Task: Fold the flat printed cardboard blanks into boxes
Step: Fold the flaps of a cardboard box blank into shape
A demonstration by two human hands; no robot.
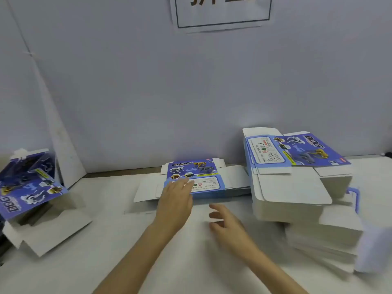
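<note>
A flat blue printed blank with dog pictures lies on a low pile at the back middle of the table. My left hand rests on its near left part with straight fingers. Just right of it, my right hand hovers over the bare table in front of the pile, fingers loosely spread and holding nothing. A tall stack of flat blanks stands at the right, its top blank printed side up. At the far left a folded blue box leans with its white flaps open.
The white table runs to a pale wall with a paper sign on it. A white board leans in the left corner. More white blanks are heaped at the near right.
</note>
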